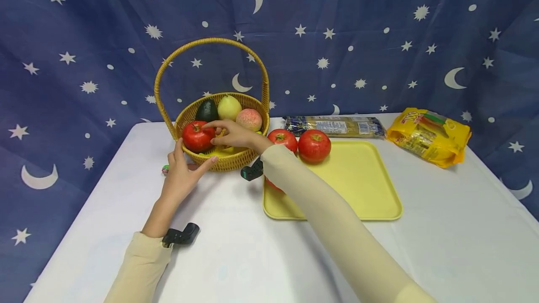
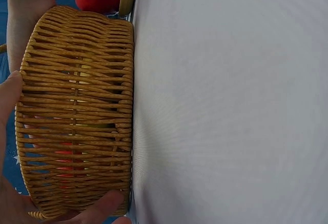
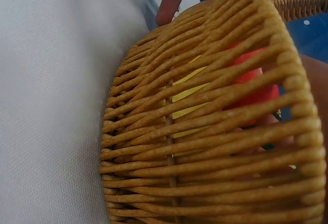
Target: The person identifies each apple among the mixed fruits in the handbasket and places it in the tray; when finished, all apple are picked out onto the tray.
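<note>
A wicker basket (image 1: 229,162) with a tall arched handle stands at the back left. In it are a red apple (image 1: 196,136), an avocado (image 1: 207,110), a pear (image 1: 229,107) and a peach (image 1: 249,119). My right hand (image 1: 233,133) reaches in over the rim, its thumb and fingers on the red apple's right side. My left hand (image 1: 182,174) is spread against the basket's outside at the front left. In the left wrist view its thumb touches the rim and a finger (image 2: 105,206) lies low along the woven wall.
Beside the basket, a yellow tray (image 1: 358,186) carries red apples (image 1: 314,146), one partly behind my right sleeve. A long plastic packet (image 1: 337,126) lies behind the tray. A yellow bag (image 1: 429,137) sits at the back right. Something small and green (image 1: 165,169) shows by my left hand.
</note>
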{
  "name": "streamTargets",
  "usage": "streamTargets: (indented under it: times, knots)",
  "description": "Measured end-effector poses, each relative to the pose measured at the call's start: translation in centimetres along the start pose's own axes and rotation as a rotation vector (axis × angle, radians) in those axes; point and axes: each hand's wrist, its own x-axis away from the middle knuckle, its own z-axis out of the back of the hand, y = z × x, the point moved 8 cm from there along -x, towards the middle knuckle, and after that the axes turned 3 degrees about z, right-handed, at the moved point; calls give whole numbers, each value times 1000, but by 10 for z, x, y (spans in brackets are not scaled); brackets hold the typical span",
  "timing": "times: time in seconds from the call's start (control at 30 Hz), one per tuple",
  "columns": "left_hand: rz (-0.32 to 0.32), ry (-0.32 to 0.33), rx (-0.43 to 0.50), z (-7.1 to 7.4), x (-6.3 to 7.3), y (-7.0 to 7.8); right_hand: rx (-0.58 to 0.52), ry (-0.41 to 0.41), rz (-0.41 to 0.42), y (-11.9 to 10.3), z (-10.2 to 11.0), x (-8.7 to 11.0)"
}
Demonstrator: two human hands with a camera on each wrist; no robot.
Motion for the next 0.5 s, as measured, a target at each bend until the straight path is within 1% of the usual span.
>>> streamTargets:
  times: [0.13,0.2,0.33,0.5]
  knots:
    - [0,-6,-2,2,1,-1,123,-40,13,-3,-4,-4]
    - [5,-10,2,2,1,-1,160,-51,16,-3,-5,-4]
    - [12,-15,6,2,2,-2,177,-59,10,-3,-6,-4]
    - [2,-10,4,1,1,-2,201,-64,-7,-2,-10,-6]
